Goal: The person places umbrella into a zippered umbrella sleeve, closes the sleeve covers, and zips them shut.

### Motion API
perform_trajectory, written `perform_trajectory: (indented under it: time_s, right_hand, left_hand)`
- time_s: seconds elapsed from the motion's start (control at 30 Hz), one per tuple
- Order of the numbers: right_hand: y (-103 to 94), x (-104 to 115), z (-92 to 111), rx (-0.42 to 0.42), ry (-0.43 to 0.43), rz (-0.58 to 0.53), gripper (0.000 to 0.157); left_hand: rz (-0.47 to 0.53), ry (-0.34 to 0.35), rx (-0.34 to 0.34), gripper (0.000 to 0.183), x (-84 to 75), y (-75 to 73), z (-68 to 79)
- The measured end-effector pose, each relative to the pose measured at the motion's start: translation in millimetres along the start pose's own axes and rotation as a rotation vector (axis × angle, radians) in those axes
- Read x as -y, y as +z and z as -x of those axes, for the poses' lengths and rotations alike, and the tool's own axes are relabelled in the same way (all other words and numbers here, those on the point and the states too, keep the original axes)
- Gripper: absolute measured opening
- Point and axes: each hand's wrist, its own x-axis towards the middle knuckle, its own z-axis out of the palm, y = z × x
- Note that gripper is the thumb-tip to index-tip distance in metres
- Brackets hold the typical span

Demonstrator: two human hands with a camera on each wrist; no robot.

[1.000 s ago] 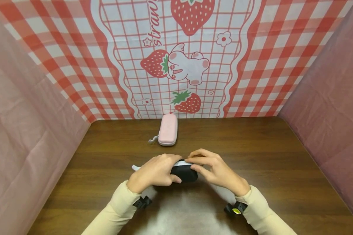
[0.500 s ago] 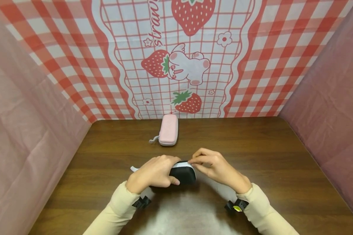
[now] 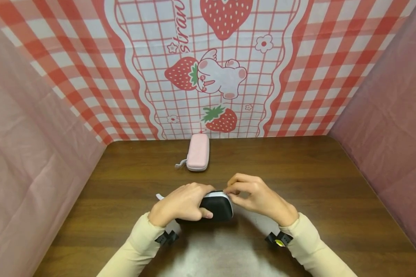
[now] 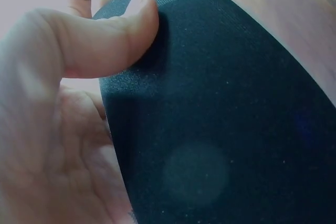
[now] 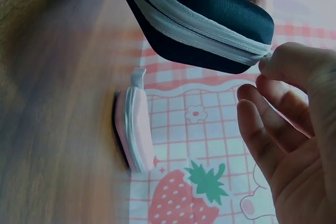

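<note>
My left hand point(image 3: 182, 204) grips a black zippered case point(image 3: 216, 209) with a white zipper band, holding it over the table. In the left wrist view, the thumb point(image 4: 118, 43) presses on the case's broad black side point(image 4: 226, 103). A white strap point(image 3: 159, 196) sticks out past the left hand. At the case's right end, my right hand point(image 3: 258, 196) pinches the zipper end with thumb and index finger. The right wrist view shows the white zipper point(image 5: 194, 27) running along the case to those fingertips; the zipper pull itself is mostly hidden between them.
A pink zippered case point(image 3: 198, 152) with a pale strap lies farther back on the brown wooden table point(image 3: 298, 169), close to the strawberry-print cloth point(image 3: 222, 77). Pink cloth hangs at both sides. Dark wrist cameras point(image 3: 279, 239) are strapped to both wrists.
The right fingers have drawn back from over the case's top to a pinch at its right end. The black case has tilted slightly, and its right end shows more.
</note>
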Motion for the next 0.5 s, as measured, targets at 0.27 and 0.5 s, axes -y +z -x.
perform_trajectory:
  time_s: [0.27,0.5]
  right_hand:
    - [-0.9,1.9,-2.6,-0.001,-0.026,0.020,0.010]
    - [-0.9,1.6,-3.3,-0.004,-0.028,0.018,0.013]
  left_hand:
    - [0.001,0.009,0.003,0.049,0.7,-2.0,-0.3]
    - [-0.016,0.010,-0.008,0.049,3.0,-3.0,-1.0]
